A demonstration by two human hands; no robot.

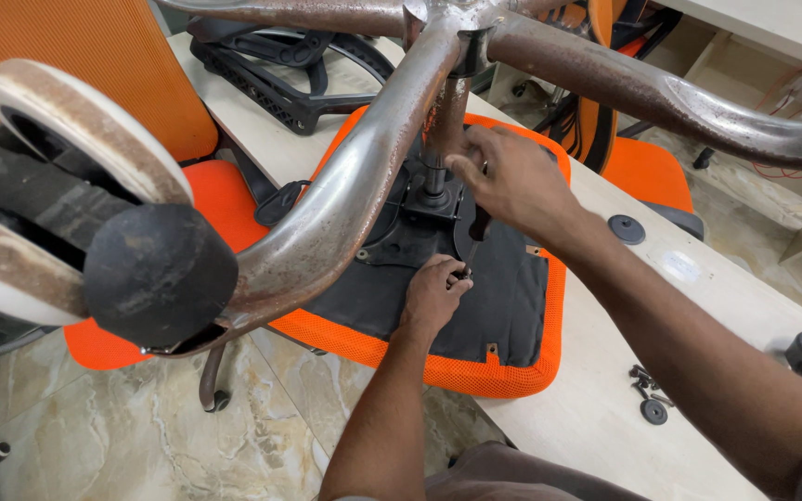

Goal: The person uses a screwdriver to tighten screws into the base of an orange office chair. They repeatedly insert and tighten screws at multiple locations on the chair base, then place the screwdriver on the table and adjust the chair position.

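Head view: I see a screwdriver (pixel 475 237) standing nearly upright over the underside of an orange office-chair seat (pixel 475 366) that lies upside down on the desk (pixel 596 408), just below the middle of the picture. My right hand (pixel 512 181) has its fingers clamped round the dark handle from above. My left hand (pixel 433 297), at 6 o'clock from the right one, has its fingertips pinched together at the tip of the screwdriver, pressed to the black fabric of the seat; whether a screw sits between them I cannot tell.

At 10 o'clock from the tip, the black mechanism plate (pixel 410 232) carries the gas-lift column (pixel 443 130), which rises to the hub of a rusty chrome star base (pixel 364 176). One arm of that base runs toward 8 o'clock and ends in a dusty black-and-white caster (pixel 95 199), close to the camera.

Well apart at 4 o'clock, near the desk's edge, lie loose black screws and a washer (pixel 650 394). A round black cap (pixel 626 229) rests at 3 o'clock. Below the desk is marble floor (pixel 122 436).
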